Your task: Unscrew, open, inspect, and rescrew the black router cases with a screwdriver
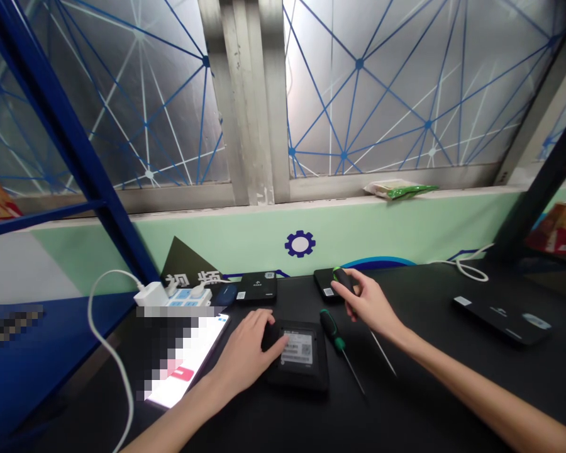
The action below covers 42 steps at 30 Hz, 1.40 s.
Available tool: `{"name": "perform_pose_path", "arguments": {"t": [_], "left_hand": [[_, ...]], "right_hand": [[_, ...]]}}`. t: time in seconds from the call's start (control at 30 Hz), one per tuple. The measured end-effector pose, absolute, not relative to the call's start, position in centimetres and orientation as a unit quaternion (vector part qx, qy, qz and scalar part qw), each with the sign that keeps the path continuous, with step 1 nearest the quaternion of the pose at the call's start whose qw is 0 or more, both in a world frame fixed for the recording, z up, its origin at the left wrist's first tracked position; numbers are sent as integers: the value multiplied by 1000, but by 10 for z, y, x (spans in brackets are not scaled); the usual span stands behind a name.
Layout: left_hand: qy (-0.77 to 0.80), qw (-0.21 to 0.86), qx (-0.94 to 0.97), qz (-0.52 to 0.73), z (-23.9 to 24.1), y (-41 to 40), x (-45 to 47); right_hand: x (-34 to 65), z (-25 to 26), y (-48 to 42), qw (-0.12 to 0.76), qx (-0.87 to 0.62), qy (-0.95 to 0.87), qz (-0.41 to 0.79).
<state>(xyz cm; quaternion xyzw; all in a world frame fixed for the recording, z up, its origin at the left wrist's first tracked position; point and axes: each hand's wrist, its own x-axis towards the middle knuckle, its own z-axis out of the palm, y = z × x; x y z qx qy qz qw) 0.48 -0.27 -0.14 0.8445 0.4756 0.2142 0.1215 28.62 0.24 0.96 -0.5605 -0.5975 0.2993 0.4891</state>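
A: Slippage: left hand (248,352), grip open, rests flat on the square black plastic box (299,368) mid-table. The right hand (365,302) has its grip closed round a black-and-green-handled screwdriver (342,278), whose tip could skid.

B: A loose second screwdriver (332,330) lies just beside the box, a lit phone (188,358) to its left. Free black table (429,390) lies rightward.
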Motion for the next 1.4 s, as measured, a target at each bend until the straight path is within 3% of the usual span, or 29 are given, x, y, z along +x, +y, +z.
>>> {"name": "perform_pose_path", "arguments": {"t": [0.33, 0.6, 0.77, 1.4], "left_hand": [[430, 144, 860, 235, -1, 4, 5], [369, 113, 899, 207, 4, 0, 3], [410, 104, 878, 226, 1, 1, 6], [432, 116, 872, 197, -4, 0, 4]], "right_hand": [[289, 12, 1, 316, -635, -658, 252], [293, 3, 9, 270, -652, -694, 144], [296, 0, 11, 250, -654, -699, 144], [288, -6, 6, 134, -685, -716, -30]]}}
